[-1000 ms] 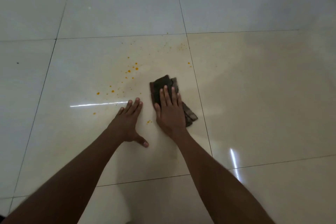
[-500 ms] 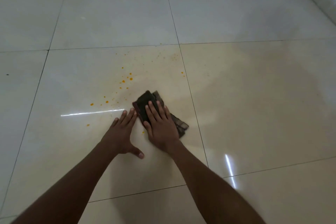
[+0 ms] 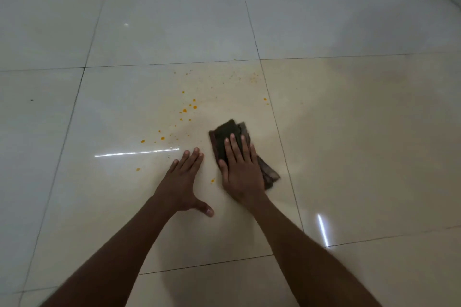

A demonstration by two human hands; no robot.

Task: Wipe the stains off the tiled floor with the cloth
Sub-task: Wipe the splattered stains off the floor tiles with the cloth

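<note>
The cloth [image 3: 228,136] is pressed flat to the tiled floor [image 3: 349,132] under the right hand [image 3: 240,169], its grip uncurled. Orange stains [image 3: 184,110] remain unwiped beyond the left hand [image 3: 182,182], spread flat and empty.

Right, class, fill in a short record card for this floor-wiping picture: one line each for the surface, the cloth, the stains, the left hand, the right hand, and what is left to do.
surface: glossy pale tiled floor with dark grout lines
cloth: dark folded cloth, flat on the floor
stains: orange stains, scattered left of and beyond the cloth, one spot between the hands
left hand: left hand flat on the bare tile, fingers straight, beside the cloth
right hand: right hand pressing flat on the cloth
left to do: orange spots not yet wiped
</note>
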